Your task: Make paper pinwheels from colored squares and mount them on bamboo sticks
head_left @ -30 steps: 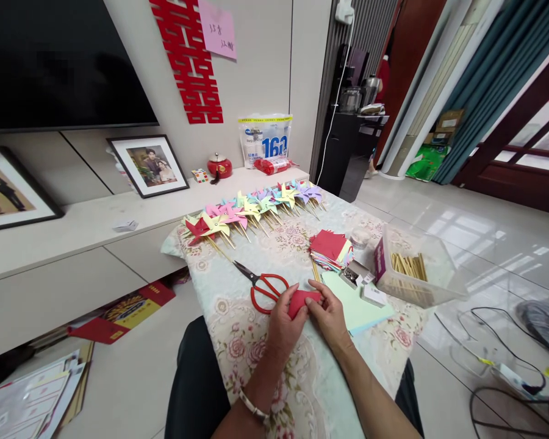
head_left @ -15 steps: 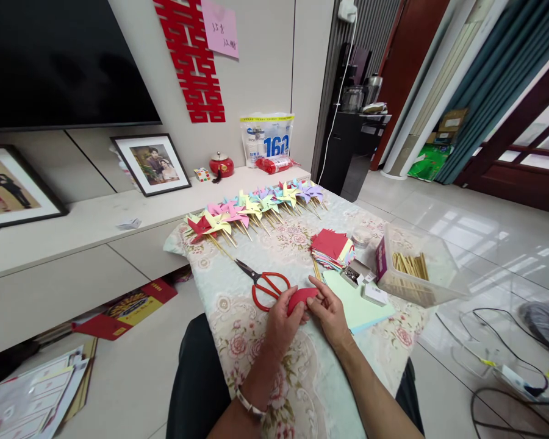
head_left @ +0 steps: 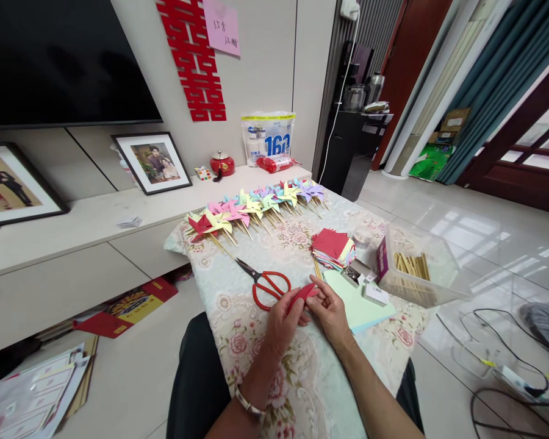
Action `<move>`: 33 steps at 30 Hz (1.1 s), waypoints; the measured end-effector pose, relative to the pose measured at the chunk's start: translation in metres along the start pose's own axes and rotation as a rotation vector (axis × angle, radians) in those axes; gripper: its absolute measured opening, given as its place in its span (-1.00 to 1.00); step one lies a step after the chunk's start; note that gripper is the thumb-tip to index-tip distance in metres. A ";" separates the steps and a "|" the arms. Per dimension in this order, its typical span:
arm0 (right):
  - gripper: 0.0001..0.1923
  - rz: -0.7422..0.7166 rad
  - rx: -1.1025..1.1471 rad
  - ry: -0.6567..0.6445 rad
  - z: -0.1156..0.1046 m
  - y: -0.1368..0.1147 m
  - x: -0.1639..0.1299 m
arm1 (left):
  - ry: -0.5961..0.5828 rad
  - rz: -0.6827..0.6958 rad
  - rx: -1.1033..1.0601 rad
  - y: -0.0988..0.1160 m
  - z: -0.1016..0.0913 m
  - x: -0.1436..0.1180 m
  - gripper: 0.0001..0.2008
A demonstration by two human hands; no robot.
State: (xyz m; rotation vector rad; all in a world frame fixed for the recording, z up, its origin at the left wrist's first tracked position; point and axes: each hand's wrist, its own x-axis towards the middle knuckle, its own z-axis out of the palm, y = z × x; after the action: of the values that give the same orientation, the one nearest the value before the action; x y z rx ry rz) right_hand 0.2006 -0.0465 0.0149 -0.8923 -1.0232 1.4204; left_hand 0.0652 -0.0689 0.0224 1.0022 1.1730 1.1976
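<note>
Between my two hands is a piece of red paper (head_left: 304, 293), bent over on itself. My left hand (head_left: 281, 320) pinches its left side, thumb on top. My right hand (head_left: 331, 308) grips the right side with thumb and fingers. Just beyond my left hand lie red-handled scissors (head_left: 269, 286), blades pointing away to the left. Several finished paper pinwheels (head_left: 251, 209) on sticks lie in a row along the far side of the table. A stack of coloured paper squares (head_left: 332, 247), red on top, sits ahead of my right hand.
Right of my hands are pale green sheets (head_left: 348, 299), an open small box of metal pins (head_left: 352, 274), a white box (head_left: 376, 294) and a clear plastic bin (head_left: 430, 292) with wooden sticks (head_left: 412, 266). A floral cloth (head_left: 238, 329) covers the table. Cables (head_left: 498, 366) lie on the floor.
The red paper has been bent further between my fingers, now showing a crease or overlapping edge. Both hands stay in nearly the same place.
</note>
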 end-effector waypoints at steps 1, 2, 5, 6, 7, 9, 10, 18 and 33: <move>-0.38 0.002 -0.004 -0.003 0.000 0.000 0.000 | -0.006 0.006 -0.004 0.000 0.000 0.000 -0.44; -0.39 0.005 -0.006 -0.006 0.000 0.000 0.000 | -0.008 0.005 -0.006 0.000 -0.001 -0.001 -0.43; -0.39 0.008 -0.003 -0.010 0.000 0.000 0.000 | 0.003 -0.016 -0.024 -0.003 -0.001 0.000 -0.37; -0.39 0.008 0.001 -0.011 0.000 -0.001 0.000 | 0.007 -0.024 -0.037 -0.004 -0.001 0.000 -0.36; -0.40 0.008 0.006 -0.010 0.000 -0.001 0.000 | 0.010 -0.030 -0.053 -0.005 -0.001 0.000 -0.35; -0.42 0.007 0.013 -0.006 0.000 0.000 0.000 | 0.007 -0.041 -0.088 -0.005 -0.001 0.000 -0.36; -0.43 0.006 0.014 -0.001 -0.001 0.000 -0.001 | 0.003 -0.046 -0.106 -0.005 -0.001 0.000 -0.37; -0.48 0.003 0.002 -0.043 -0.005 0.007 -0.001 | 0.021 -0.112 -0.348 0.007 -0.004 -0.001 -0.43; -0.62 0.061 -0.015 -0.112 -0.006 0.005 -0.002 | 0.042 -0.145 -0.437 -0.005 -0.011 0.005 -0.51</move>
State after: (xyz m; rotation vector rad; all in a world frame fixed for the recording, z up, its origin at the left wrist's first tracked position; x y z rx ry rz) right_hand 0.2041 -0.0481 0.0078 -0.8693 -1.0992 1.5300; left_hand 0.0551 -0.0650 0.0156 0.5564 0.9409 1.2906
